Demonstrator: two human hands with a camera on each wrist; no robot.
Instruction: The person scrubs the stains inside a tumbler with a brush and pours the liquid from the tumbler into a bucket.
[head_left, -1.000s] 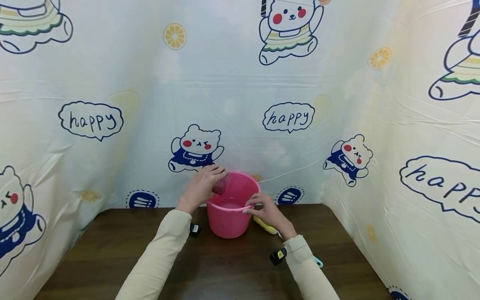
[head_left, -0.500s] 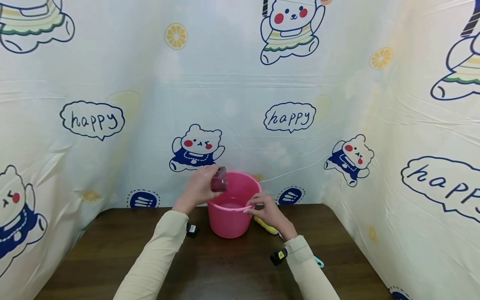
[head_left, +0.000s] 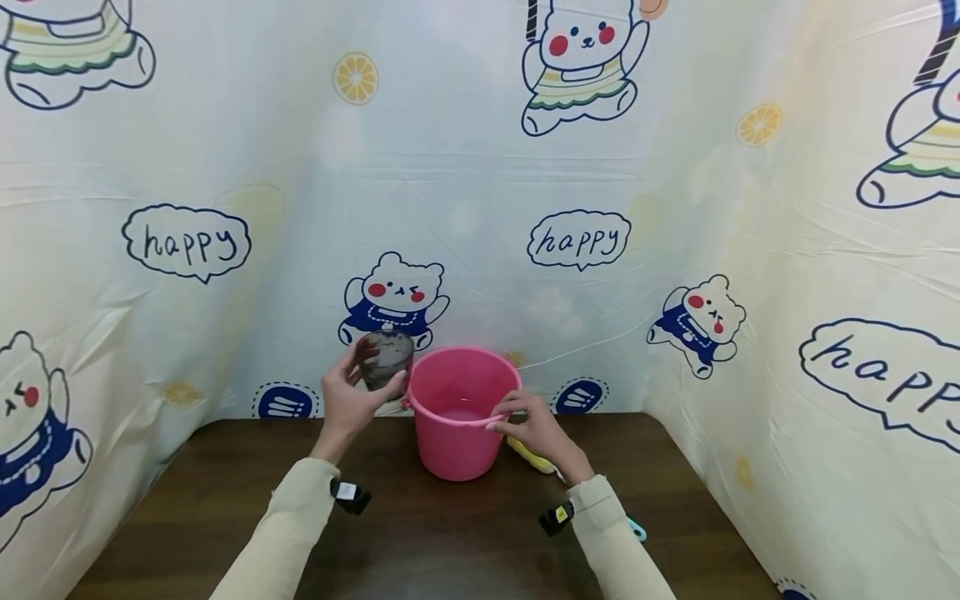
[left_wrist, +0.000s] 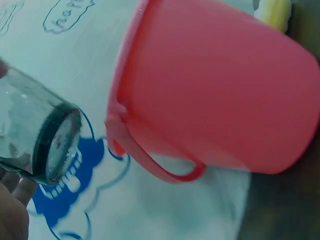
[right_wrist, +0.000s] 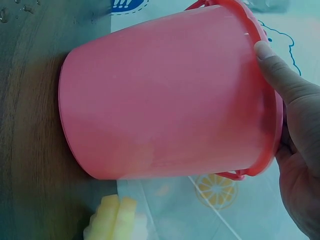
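A clear glass cup (head_left: 388, 358) with a thick base is gripped by my left hand (head_left: 351, 408), just left of the pink bucket (head_left: 459, 450) and at about rim height. In the left wrist view the glass cup (left_wrist: 40, 130) is apart from the bucket wall (left_wrist: 210, 85), and its base shows. My right hand (head_left: 534, 427) pinches the bucket's near right rim. The thumb lies on the outer side of the rim in the right wrist view, with the other fingers mostly hidden behind it. Upright on the table, the bucket has a pale sheen at its bottom.
A yellow object (head_left: 531, 454) lies behind the right hand, beside the bucket. Past the right forearm pokes a light blue looped end (head_left: 636, 527). Water drops (right_wrist: 27, 8) dot the brown tabletop (head_left: 465, 542). A printed curtain (head_left: 480, 183) encloses the table's back and sides.
The left hand has carried the glass cup from over the bucket's opening leftward, out past the rim, turning it on the way. The right hand has stayed on the rim.
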